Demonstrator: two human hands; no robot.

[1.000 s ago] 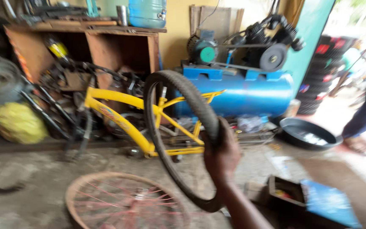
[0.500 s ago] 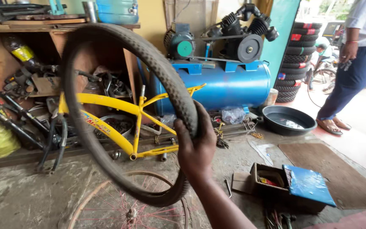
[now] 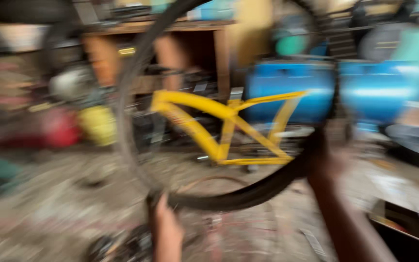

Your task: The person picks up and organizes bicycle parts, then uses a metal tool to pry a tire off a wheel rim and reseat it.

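Head view, blurred: both hands grip the black bicycle tyre (image 3: pixel 248 194), left hand (image 3: pixel 167 230) at bottom, right hand (image 3: pixel 328 157) at side, above the yellow frame (image 3: pixel 229 126). Next move probably needs a steady two-handed hold.

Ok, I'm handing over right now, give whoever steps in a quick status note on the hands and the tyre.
Left hand: gripping the bottom edge of the black bicycle tyre.
Right hand: gripping the tyre's right side.
Tyre is held up off the floor, in front of the yellow bike frame and blue tank.
Done: tyre is in both hands.
Left: tyre is not yet on any rim. View is motion-blurred.
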